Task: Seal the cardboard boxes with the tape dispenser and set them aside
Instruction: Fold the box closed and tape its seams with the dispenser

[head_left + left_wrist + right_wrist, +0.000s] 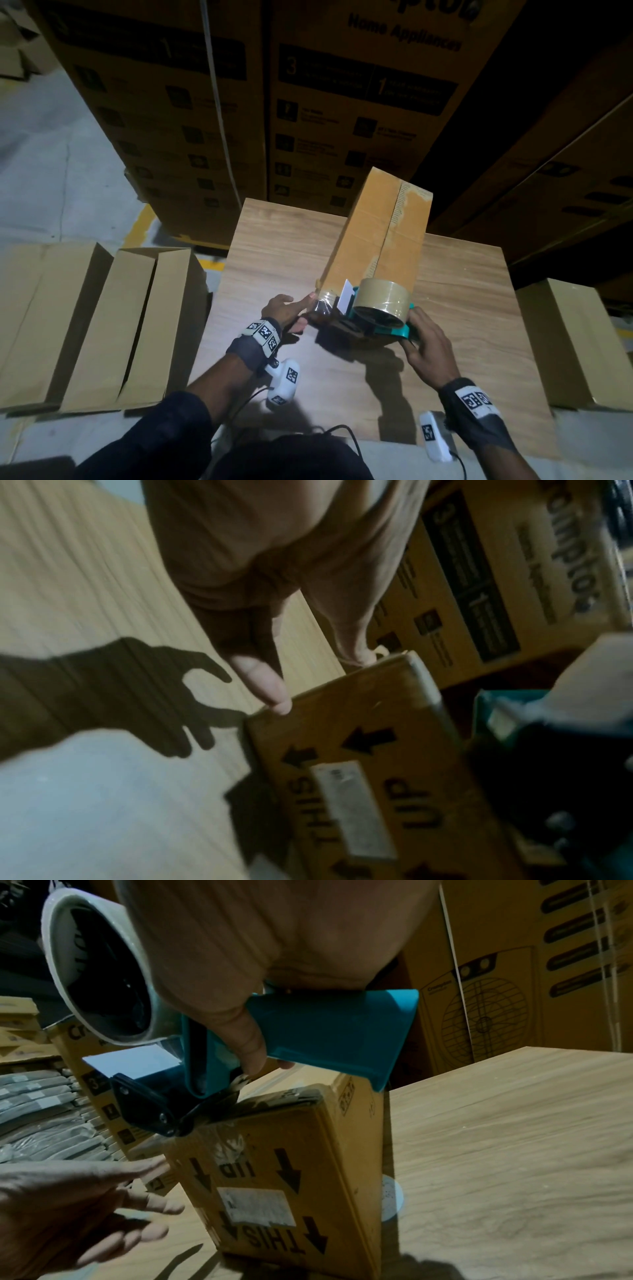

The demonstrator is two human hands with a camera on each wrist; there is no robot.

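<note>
A long cardboard box lies on the wooden table, its near end printed with arrows and "THIS UP". My right hand grips the teal handle of the tape dispenser, whose black front end sits at the box's near top edge. A tan tape roll rides on the dispenser. My left hand reaches with straight fingers to the box's near left corner; its fingertips touch the box edge.
Open empty cartons stand left of the table, and a closed carton stands to the right. Tall stacks of printed appliance boxes rise behind the table. Bare tabletop lies right of the box.
</note>
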